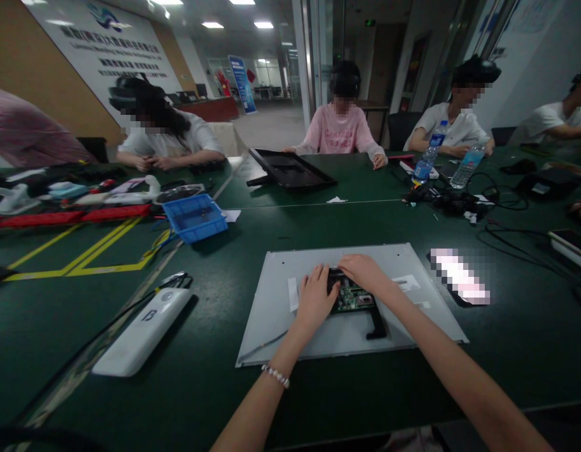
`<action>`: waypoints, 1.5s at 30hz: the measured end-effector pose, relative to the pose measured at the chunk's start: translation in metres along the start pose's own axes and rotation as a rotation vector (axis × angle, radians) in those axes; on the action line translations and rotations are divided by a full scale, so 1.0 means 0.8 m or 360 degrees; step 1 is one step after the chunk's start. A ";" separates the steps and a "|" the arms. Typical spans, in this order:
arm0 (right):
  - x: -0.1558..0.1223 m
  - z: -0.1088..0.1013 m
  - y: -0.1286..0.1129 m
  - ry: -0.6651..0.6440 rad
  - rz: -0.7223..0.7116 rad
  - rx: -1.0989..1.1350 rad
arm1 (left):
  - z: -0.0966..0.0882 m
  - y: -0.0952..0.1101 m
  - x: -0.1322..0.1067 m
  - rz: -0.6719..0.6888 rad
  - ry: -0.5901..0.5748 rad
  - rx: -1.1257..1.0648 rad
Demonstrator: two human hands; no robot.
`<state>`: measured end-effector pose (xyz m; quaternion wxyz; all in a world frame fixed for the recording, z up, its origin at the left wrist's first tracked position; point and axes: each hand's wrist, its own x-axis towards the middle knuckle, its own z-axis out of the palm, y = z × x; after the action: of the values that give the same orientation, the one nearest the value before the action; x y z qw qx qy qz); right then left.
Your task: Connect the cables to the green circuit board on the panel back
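A grey metal display panel (281, 314) lies flat on the green table in front of me. A green circuit board (354, 299) with a black bracket sits at its middle. My left hand (315, 299) rests on the board's left edge, fingers curled over it. My right hand (363, 270) lies across the board's top edge, fingers bent down onto it. Whether either hand pinches a small part is hidden.
A white power bank (142, 331) with a cable lies to the left. A blue bin (195, 217) stands further back left. A phone (458, 276) lies right of the panel. Several seated people, water bottles (429, 154), cables and a black monitor shell (290, 168) fill the far side.
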<state>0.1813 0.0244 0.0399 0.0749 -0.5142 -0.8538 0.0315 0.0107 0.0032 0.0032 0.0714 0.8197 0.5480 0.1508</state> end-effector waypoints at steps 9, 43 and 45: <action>-0.001 0.009 -0.008 0.0003 0.0063 0.0005 | 0.002 -0.003 0.002 -0.0005 -0.0027 -0.0009; -0.151 0.010 0.082 0.0208 0.0820 0.1174 | -0.025 0.018 -0.009 0.0225 -0.0071 -0.0037; -0.148 0.013 0.075 0.0233 0.0905 0.1375 | -0.032 0.027 -0.010 0.0357 -0.0044 0.0015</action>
<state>0.2866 -0.0515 0.0107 0.3283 -0.6487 -0.5822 0.3640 0.0188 -0.0139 0.0320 0.0579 0.8782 0.4525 0.1439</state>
